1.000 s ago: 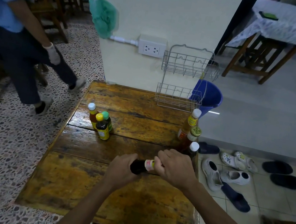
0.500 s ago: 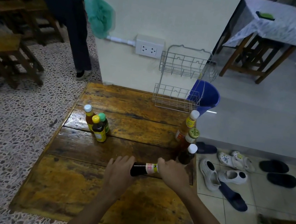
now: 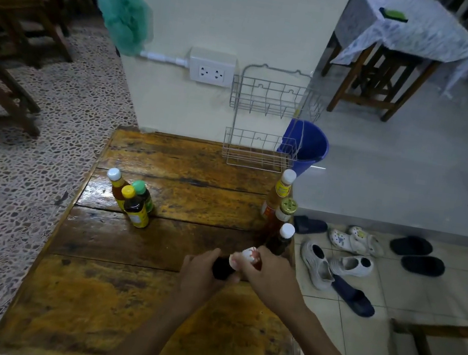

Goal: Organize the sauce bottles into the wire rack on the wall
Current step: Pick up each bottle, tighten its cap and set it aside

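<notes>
Dark bottle (image 3: 220,267) spans left hand (image 3: 200,275) and right hand (image 3: 268,276).

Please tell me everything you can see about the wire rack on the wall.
The wire rack looks like thin pale metal wire. It has a tall back frame with a curved top and two basket shelves, one above the other. Both shelves hold nothing. It hangs upright against the cream wall, right of the white socket and just past the far edge of the wooden table. A blue bucket stands behind its right side. No bottle or hand touches it.
</notes>
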A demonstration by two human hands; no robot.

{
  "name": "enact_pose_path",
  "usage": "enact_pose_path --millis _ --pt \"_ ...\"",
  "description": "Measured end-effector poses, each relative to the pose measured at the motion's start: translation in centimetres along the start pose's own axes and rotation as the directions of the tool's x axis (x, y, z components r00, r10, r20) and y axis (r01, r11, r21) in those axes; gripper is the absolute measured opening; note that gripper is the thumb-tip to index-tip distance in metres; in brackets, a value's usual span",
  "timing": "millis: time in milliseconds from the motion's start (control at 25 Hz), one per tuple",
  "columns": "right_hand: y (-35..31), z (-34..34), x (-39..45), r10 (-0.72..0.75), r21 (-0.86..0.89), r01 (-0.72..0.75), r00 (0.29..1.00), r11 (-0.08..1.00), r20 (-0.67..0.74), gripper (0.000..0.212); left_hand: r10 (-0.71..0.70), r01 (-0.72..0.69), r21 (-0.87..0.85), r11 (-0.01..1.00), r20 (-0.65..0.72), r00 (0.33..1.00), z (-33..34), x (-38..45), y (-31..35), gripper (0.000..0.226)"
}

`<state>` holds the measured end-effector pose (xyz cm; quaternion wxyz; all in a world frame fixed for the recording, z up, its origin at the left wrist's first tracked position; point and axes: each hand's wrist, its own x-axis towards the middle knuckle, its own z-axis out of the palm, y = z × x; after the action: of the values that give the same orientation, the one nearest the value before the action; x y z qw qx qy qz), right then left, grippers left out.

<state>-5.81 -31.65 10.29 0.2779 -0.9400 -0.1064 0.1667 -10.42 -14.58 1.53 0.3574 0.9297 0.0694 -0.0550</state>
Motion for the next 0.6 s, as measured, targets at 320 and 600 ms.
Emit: enact_pose_path --millis 320,600 --pt "4.7 -1.5 -2.4 -0.031 -0.074 0.009 0.951 0.997 -0.308 0.032 0.049 -0.049 -0.001 0.999 0.103 0.993 5.4 2.3 7.2 0.052" --pt "6.3 -1.7 -1.5 -0.030 -0.123 -0.012 0.942 0.992 -0.334 0.030 -0.049 0.071 -0.154 0.986 0.137 0.989 8.6 3.8 8.4 0.043"
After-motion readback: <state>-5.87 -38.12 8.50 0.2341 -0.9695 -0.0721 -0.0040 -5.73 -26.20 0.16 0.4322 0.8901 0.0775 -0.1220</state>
